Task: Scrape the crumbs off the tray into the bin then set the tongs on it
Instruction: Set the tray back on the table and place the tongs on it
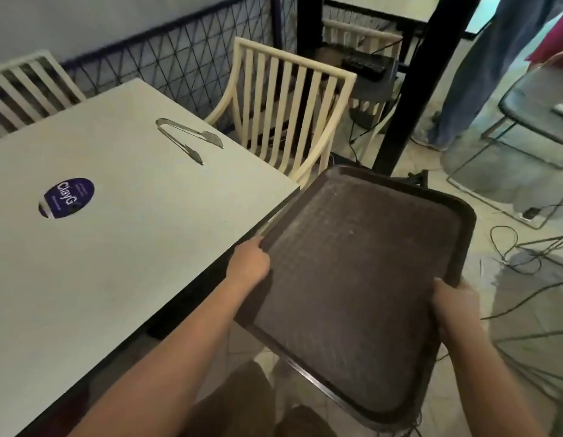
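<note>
Here two hands, left hand [248, 261] and right hand [453, 305], grip one tray [352, 279]; one tongs [188, 138] lies apart.

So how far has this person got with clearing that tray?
Looks partway. The brown tray is off the table, held in both hands: left hand on one edge, along with a thin metal scraper, right hand on the other. Only a faint dusty film shows on the tray, and no bin is in view. The tongs lie untouched on the table, so setting them on the tray remains.
</note>
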A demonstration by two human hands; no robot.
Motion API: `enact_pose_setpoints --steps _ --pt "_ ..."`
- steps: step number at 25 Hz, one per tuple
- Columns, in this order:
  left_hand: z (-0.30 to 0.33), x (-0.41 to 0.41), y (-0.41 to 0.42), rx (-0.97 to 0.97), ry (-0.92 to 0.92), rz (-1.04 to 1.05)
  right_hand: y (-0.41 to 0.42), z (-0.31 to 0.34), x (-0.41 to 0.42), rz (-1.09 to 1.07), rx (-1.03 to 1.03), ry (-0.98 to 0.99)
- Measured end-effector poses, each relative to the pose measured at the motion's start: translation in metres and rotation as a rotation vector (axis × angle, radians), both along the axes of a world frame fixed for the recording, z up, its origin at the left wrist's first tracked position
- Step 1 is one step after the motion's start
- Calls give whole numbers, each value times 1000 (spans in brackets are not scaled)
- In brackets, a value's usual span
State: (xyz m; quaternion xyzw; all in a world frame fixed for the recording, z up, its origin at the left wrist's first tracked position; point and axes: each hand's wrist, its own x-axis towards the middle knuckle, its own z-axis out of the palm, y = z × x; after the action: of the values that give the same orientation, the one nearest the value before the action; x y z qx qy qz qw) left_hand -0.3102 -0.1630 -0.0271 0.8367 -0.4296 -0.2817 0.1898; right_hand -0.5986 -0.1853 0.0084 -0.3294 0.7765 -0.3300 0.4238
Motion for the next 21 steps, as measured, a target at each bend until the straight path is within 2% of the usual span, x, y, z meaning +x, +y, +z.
enact_pose_setpoints --steps 6,10,12,14,17,21 --pt "61 88 14 -52 -51 178 -21 23 97 80 -63 -105" --pt "81 164 56 -16 -368 448 -24 34 195 163 -91 -148" --pt "82 187 84 -17 -449 606 -24 38 245 159 -137 -180" --pt "77 215 116 -72 -337 775 -21 41 302 220 -187 -177" --pt "70 249 152 -256 -6 1045 -7 43 378 304 -211 -219" --pt "62 260 171 -419 137 1236 15 26 455 325 -140 -247"
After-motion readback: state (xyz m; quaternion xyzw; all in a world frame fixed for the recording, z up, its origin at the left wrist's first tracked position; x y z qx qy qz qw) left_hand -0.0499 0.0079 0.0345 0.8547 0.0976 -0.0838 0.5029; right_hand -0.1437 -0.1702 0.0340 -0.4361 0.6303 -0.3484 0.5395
